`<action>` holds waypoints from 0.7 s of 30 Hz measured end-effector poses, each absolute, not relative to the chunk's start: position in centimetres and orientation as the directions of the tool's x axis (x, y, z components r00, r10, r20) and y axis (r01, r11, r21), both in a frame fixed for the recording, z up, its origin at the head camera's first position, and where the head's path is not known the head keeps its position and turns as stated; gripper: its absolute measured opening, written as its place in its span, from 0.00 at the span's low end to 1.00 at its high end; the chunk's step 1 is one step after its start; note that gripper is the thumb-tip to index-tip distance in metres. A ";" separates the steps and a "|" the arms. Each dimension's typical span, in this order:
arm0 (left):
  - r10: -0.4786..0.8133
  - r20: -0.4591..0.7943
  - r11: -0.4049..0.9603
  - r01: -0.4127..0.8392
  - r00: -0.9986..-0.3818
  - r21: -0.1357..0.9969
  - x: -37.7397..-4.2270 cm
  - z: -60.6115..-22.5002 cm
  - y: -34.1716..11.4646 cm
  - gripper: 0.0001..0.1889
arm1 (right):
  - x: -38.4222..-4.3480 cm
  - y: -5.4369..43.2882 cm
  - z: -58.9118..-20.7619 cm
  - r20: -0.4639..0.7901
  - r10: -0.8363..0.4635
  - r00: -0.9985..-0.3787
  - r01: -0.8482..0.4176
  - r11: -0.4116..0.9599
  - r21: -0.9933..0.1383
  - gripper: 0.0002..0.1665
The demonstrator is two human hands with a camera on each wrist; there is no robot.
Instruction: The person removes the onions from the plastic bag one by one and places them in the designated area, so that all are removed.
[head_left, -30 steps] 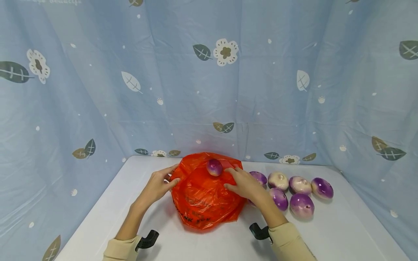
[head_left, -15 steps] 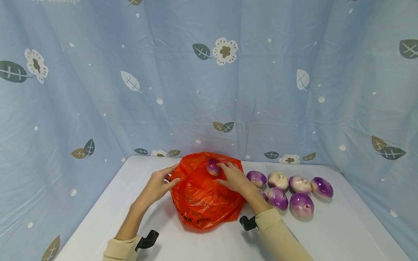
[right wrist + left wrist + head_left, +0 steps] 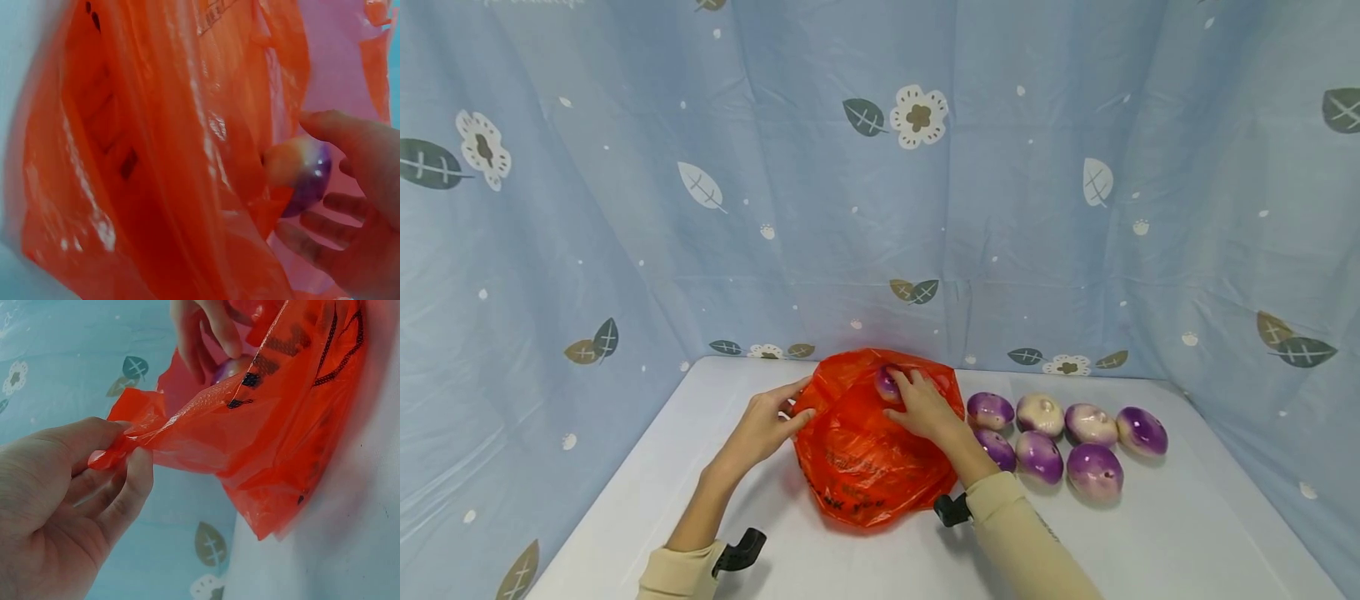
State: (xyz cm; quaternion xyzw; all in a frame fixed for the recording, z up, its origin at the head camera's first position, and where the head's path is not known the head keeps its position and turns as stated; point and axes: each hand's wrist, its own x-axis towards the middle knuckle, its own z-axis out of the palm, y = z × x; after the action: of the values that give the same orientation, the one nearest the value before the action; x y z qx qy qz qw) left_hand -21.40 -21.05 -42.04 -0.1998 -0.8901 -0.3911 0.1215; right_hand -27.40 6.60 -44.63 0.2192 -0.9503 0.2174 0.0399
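A red plastic bag (image 3: 865,458) with dark printed lettering stands on the white table, its mouth spread open. My left hand (image 3: 767,425) pinches the left rim between thumb and fingers; the left wrist view shows the film (image 3: 134,434) bunched there. In the bag's mouth sits a glossy purple-and-white turnip (image 3: 886,383). My right hand (image 3: 925,408) reaches in from the right, fingers loosely spread at the turnip. The right wrist view has the thumb above the turnip (image 3: 312,175) and the other fingers below it, with a gap before the palm. The bag's inside is mostly hidden.
Several more turnips (image 3: 1093,472) lie grouped on the table (image 3: 1210,517) to the right of the bag. Blue printed cloth (image 3: 820,208) hangs behind the table and along both sides. Each wrist carries a black camera mount (image 3: 741,550).
My right hand has moved left, from beside the turnip until its fingers overlap it. The turnip in the bag stays about where it was. My left hand keeps its hold on the rim.
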 end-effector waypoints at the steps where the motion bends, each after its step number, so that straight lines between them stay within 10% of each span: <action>1: 0.261 0.373 0.614 0.452 -0.890 0.647 -21.4 -42.0 -21.1 0.29 | -27.4 6.5 -44.8 0.176 -0.398 -0.900 -0.435 0.809 -0.396 0.44; 21: 0.271 0.378 0.615 0.462 -0.885 0.639 -21.4 -41.9 -21.0 0.29 | -27.1 5.8 -44.8 0.246 -0.410 -0.878 -0.477 0.791 -0.384 0.36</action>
State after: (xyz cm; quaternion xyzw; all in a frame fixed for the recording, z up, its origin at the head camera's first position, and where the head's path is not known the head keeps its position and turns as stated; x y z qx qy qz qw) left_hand -21.38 -20.97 -41.86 -0.2058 -0.8902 -0.3874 0.1230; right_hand -27.09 5.82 -44.76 0.2351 -0.9432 0.2223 0.0751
